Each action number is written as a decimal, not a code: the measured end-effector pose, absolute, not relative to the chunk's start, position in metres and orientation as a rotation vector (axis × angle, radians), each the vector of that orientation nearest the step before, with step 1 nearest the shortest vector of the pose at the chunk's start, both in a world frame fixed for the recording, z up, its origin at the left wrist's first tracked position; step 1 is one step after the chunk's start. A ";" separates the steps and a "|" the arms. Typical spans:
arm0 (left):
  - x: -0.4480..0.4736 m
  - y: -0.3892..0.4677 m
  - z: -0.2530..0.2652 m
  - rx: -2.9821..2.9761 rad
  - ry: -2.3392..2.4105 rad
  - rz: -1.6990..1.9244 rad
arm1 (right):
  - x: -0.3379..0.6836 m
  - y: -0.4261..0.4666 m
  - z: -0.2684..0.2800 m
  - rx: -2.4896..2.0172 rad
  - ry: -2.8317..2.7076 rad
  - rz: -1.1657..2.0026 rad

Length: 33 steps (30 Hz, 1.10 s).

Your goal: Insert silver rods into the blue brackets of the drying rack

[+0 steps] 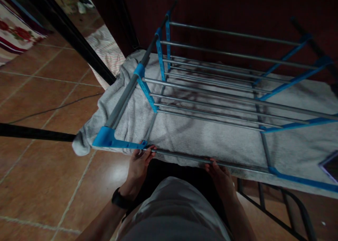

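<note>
A rack of grey metal rods and blue plastic brackets, like a shoe rack, lies on its side across a grey blanket. My left hand pinches the left end of the nearest metal rod, right by a blue corner bracket. Farther along the same rod, my right hand has its fingers around it from the near side. The rod's right end meets another blue bracket. Several more rods run parallel behind, between blue slotted side pieces. Whether the rod's left end is fully seated is hidden by my fingers.
The grey blanket covers a bench-like surface against a dark red panel. Black metal bars stick out at left, and a curved black frame stands lower right. A thin cable crosses the tiled floor.
</note>
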State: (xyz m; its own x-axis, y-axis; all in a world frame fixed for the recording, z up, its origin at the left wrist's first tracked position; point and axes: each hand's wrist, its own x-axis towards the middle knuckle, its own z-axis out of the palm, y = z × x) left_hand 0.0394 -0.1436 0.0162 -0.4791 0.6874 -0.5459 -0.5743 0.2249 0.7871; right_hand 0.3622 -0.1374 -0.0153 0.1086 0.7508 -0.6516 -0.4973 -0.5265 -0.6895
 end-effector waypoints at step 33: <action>0.038 -0.146 0.013 0.163 1.449 1.481 | 0.359 -0.140 -0.015 -1.421 -0.293 1.558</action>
